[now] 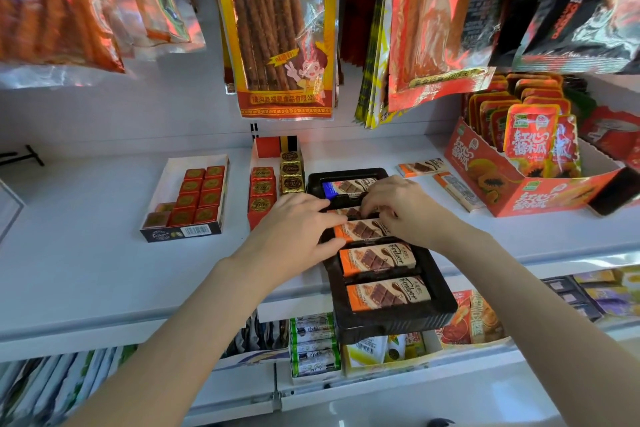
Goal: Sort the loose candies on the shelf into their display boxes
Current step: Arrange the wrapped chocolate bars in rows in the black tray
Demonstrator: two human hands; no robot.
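White shelf [104, 270], spanning the middle of the frame, carries the display boxes. At centre a black tray [446, 302] overhangs the shelf's front lip at lower centre; downward pressure near that end could probably tip it and spill its rows. Both hands work at centre frame. The left hand [294, 222], fingers spread flat, presses an orange-wrapped chocolate bar [360, 230] in the tray. The right hand [401, 208], fingers curled, appears to pinch the bar behind it; the grip itself is hidden. A wedged bar could jam askew or lift its neighbours. Two loose bars [420, 167] lie right of the tray, well apart from it, not yet sorted. Red square candies [201, 194] sit boxed at centre left.
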